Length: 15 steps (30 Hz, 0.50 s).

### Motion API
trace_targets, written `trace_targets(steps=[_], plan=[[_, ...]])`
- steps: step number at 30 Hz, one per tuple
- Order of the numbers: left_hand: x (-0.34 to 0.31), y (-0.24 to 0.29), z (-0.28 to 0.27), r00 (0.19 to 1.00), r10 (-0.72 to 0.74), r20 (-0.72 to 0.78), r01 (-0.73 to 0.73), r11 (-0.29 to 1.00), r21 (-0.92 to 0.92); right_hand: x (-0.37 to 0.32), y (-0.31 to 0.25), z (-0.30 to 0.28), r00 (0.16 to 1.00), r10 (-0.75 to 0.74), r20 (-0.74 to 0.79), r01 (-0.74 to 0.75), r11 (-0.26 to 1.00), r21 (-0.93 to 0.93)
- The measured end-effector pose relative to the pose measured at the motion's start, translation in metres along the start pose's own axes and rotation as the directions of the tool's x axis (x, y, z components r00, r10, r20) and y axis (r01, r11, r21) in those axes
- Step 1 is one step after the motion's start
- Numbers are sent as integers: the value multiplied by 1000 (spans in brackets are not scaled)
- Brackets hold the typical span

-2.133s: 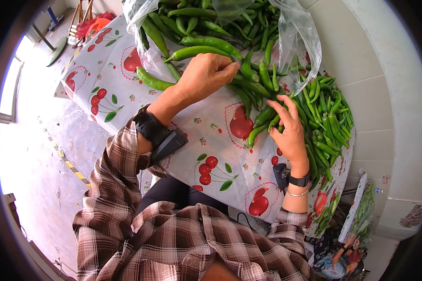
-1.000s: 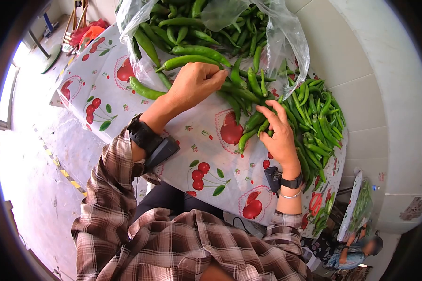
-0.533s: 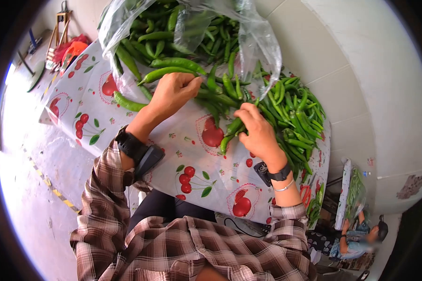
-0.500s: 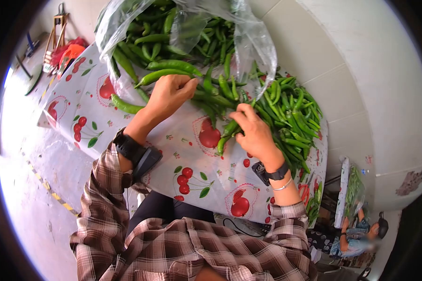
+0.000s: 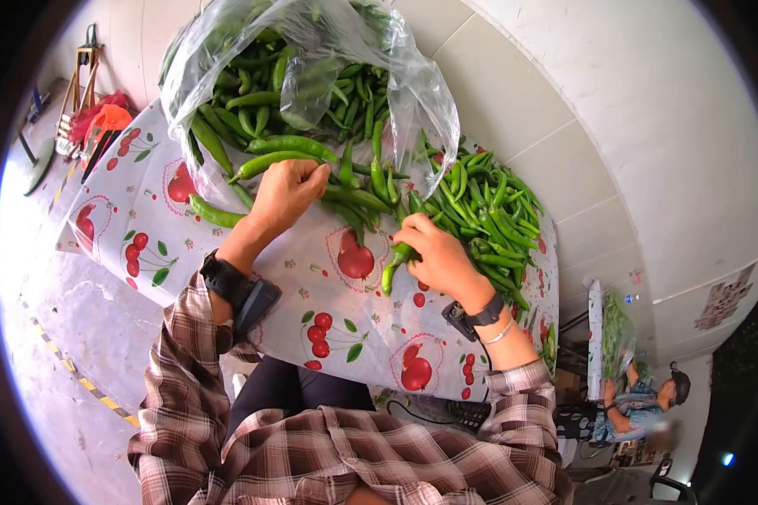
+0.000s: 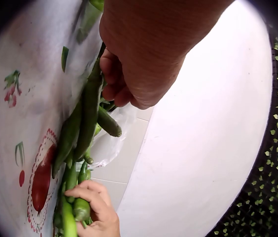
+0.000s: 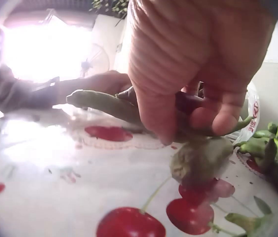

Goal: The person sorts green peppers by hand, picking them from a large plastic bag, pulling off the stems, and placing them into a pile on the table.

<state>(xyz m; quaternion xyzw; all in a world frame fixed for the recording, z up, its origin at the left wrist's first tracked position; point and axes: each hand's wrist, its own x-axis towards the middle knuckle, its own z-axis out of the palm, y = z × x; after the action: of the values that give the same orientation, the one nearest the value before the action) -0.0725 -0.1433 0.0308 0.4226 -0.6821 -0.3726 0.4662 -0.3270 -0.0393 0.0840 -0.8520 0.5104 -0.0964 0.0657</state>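
My left hand (image 5: 288,199), fingers curled, hovers over a few long green peppers (image 5: 347,200) at the mouth of a clear plastic bag (image 5: 432,105). No pepper shows inside its curl; in the left wrist view its fingertips are right beside a dark green pepper (image 6: 89,113). My right hand (image 5: 440,259) grips green peppers at the near edge of the loose pile (image 5: 501,223). In the right wrist view, thumb and fingers close round a long green pepper (image 7: 102,104), and a blunt pepper end (image 7: 198,160) pokes out below. The palm side of the left hand is hidden.
The bag bulges with green peppers (image 5: 261,99) at the back of the table. Under everything lies a white tablecloth (image 5: 286,295) printed with red fruit. A tiled wall (image 5: 564,160) borders the right side. Another person (image 5: 636,412) is at the far right near a white-edged tray (image 5: 595,337).
The head view has swung so that the table appears further left. My right hand's fingers, spread over the peppers before, have closed in on them. My left hand keeps its place over the peppers.
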Motion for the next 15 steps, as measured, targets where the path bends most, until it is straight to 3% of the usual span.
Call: trace_targets(steps=[1, 6, 10, 12, 15], plan=[[0, 1, 0, 1000, 2, -2, -2, 1000, -3, -2, 1, -5, 998, 61, -16, -59, 991, 118], [0, 4, -1, 999, -39, 28, 38, 999, 14, -16, 18, -49, 976, 121, -179, -61, 949, 310], [-1, 0, 2, 1000, 7, 3, -7, 1000, -10, -34, 24, -88, 871, 488, -61, -320, 657, 682], [0, -1, 2, 1000, 6, 5, -6, 1000, -14, -40, 34, -97, 835, 512, -202, -243, 672, 699], [0, -1, 0, 1000, 14, 24, -14, 1000, 23, -49, 56, -117, 759, 596, -261, -256, 642, 723]])
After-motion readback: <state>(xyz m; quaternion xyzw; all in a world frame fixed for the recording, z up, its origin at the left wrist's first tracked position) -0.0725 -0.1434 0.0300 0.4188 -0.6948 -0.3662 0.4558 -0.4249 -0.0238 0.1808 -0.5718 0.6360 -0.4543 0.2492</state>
